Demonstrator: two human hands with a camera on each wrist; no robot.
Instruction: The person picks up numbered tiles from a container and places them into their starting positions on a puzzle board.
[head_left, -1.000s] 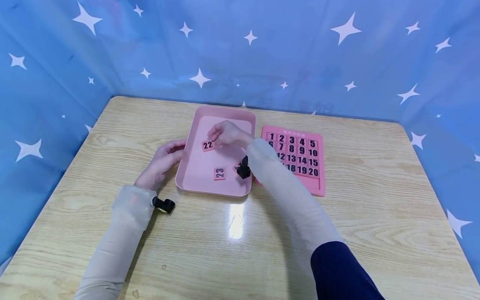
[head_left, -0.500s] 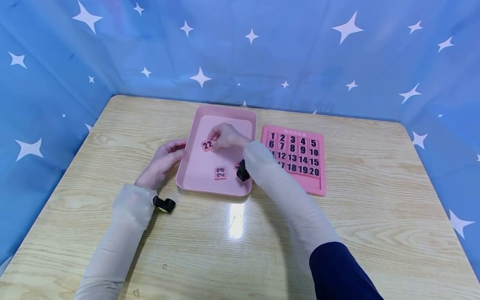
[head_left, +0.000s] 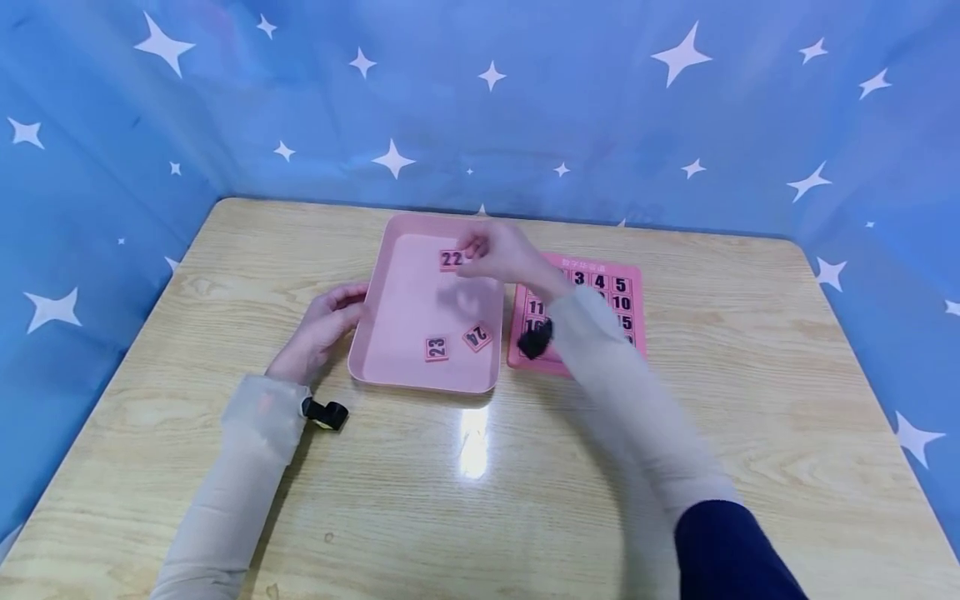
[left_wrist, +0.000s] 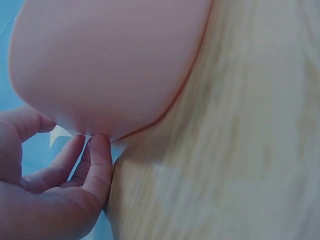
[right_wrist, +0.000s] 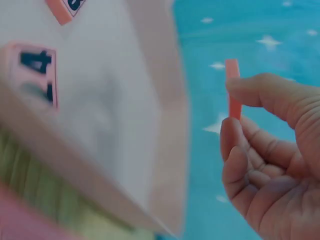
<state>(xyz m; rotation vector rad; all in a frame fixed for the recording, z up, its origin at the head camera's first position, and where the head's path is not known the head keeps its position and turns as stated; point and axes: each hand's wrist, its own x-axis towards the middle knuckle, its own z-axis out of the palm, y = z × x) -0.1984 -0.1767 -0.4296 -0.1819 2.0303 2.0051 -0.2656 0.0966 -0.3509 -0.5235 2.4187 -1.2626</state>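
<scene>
My right hand pinches a pink number tile marked 22 between thumb and fingertips, over the upper right part of the pink tray. In the right wrist view the tile shows edge-on between thumb and fingers, raised above the tray floor. At the tray's left side, my left hand touches the outer wall with its fingertips, seen close up in the left wrist view against the tray. Inside the tray lie tile 23, turned sideways, and tile 24, tilted.
Right of the tray lies a pink number board with rows of numbered tiles, partly hidden by my right forearm. The wooden table extends in front, and a blue star-patterned curtain hangs behind and at the sides.
My right hand has lifted tile 22 from the tray floor and moved it right and toward the back. Tile 24 has come into full view. My left hand has stayed at the tray.
</scene>
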